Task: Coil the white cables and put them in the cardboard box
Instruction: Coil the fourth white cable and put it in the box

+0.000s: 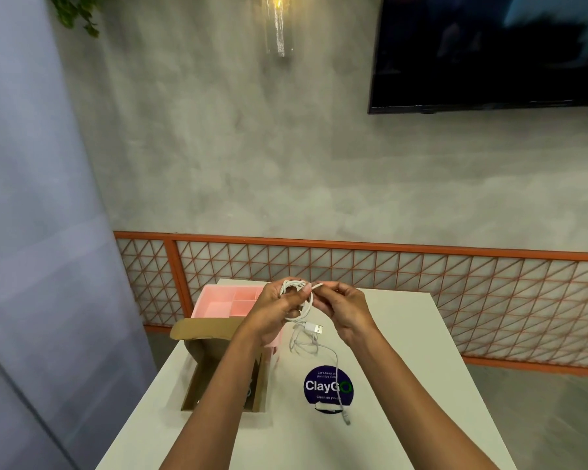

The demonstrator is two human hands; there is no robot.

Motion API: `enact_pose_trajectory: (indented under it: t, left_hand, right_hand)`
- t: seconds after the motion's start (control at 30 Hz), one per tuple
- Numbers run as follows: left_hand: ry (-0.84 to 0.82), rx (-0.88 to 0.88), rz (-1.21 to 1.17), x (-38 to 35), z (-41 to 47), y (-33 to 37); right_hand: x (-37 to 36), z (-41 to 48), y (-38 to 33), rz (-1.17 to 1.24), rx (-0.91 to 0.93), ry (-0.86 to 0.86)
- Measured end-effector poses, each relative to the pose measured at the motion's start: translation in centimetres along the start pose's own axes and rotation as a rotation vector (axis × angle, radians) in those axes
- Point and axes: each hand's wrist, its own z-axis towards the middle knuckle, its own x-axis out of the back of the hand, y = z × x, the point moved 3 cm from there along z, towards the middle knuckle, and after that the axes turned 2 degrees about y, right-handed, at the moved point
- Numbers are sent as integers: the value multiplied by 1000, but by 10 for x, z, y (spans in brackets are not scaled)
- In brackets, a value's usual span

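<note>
My left hand (275, 308) grips a coiled white cable (307, 308) above the table, loops bunched at the fingertips. A USB plug (315, 328) dangles from the coil. My right hand (347, 310) pinches the cable's free end just right of the coil. A second white cable (335, 359) lies loose on the table, running over the round sticker toward me. The open cardboard box (201, 371) sits at the left under my left forearm, flaps up; something pale shows inside it.
A pink compartment tray (218, 301) stands behind the box at the table's far left. A dark blue round sticker (326, 385) lies on the white table (404, 368). An orange lattice railing runs behind the table's far edge.
</note>
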Motion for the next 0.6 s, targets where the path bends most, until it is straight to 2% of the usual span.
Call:
enact_pose_trajectory:
  t: [0.2,0.33,0.4,0.47,0.6]
  left_hand:
    - [3,1,19,2,1,3]
    - [8,0,34,1,-1,3]
    - [-7,16,29,-1,-2,2]
    - [-13,33,12,-3,-3,1]
    - [-13,54,-78,-6,-3,2]
  right_hand:
    - [2,-3,-1,-1,-164,-108]
    - [8,-2,-2,-267,-194,-146]
    - [8,0,-1,-322,-201,-136]
    - [5,1,3,-289,-227,-122]
    - [0,3,10,-14,-262,-115]
